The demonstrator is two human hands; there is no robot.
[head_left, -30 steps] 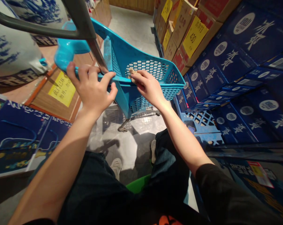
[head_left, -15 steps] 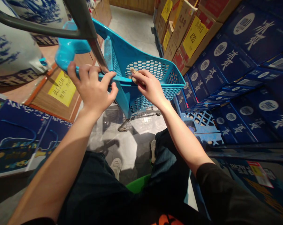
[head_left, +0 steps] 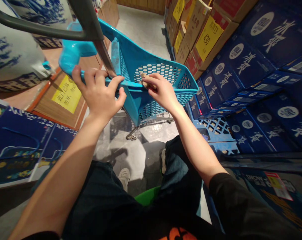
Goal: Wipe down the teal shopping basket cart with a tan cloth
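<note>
A blue plastic shopping cart (head_left: 151, 56) with honeycomb holes in its basket stands in front of me. My left hand (head_left: 100, 90) is closed over its near top rim, beside the grey metal upright (head_left: 102, 48), thumb bent over the edge. Farther along that same rim, my right hand (head_left: 162, 90) pinches a crumpled beige rag (head_left: 144, 79) and presses it against the plastic. Part of the rag is hidden under my fingers.
Stacked dark blue cartons (head_left: 241, 63) and brown boxes (head_left: 194, 30) with yellow price signs line the right side. On the left are large blue-and-white jars (head_left: 10, 50) on a wooden cabinet (head_left: 53, 103). Under me is a green seat edge (head_left: 148, 196).
My right hand has slid slightly to the right along the rim with the rag. My left hand keeps its place on the cart.
</note>
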